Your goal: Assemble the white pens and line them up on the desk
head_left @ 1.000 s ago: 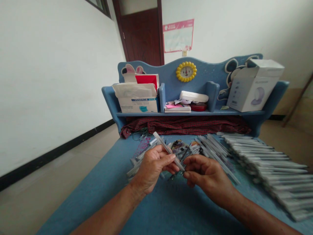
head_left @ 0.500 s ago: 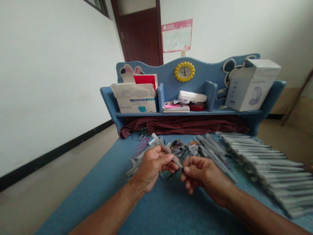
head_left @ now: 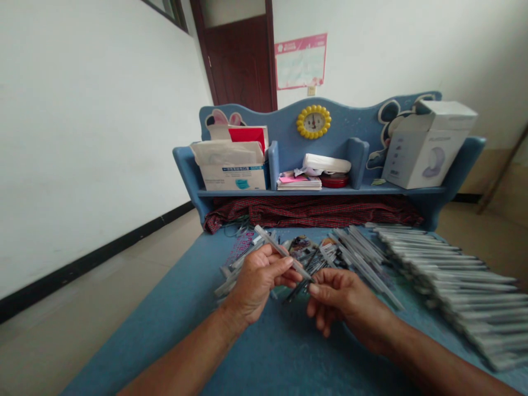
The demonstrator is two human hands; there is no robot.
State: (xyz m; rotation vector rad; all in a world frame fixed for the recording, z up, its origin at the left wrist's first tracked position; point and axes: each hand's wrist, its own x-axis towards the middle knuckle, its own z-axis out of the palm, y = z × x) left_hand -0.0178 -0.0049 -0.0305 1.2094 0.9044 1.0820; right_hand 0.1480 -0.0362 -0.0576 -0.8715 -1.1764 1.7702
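Observation:
My left hand (head_left: 264,275) is closed around a slim, translucent grey-white pen (head_left: 270,240), which slants from upper left to lower right. At the pen's lower end, my right hand (head_left: 340,297) pinches the tip between thumb and forefinger. Any small part inside that pinch is too small to make out. Just behind the hands lies a loose heap of thin dark pen parts (head_left: 319,261). More translucent pen tubes (head_left: 367,258) lie to the right of the heap, and others are partly hidden behind my left hand.
Many pens (head_left: 457,280) lie in a layered row along the right side of the blue table (head_left: 173,308). At the back, a blue shelf (head_left: 355,165) holds a mask box (head_left: 235,176), papers and a white carton (head_left: 429,146). A checked cloth (head_left: 313,210) is tucked beneath it.
Both hands keep their hold at the pen. My right hand has shifted slightly down and right, at the pen's lower end. The whole view has moved a little.

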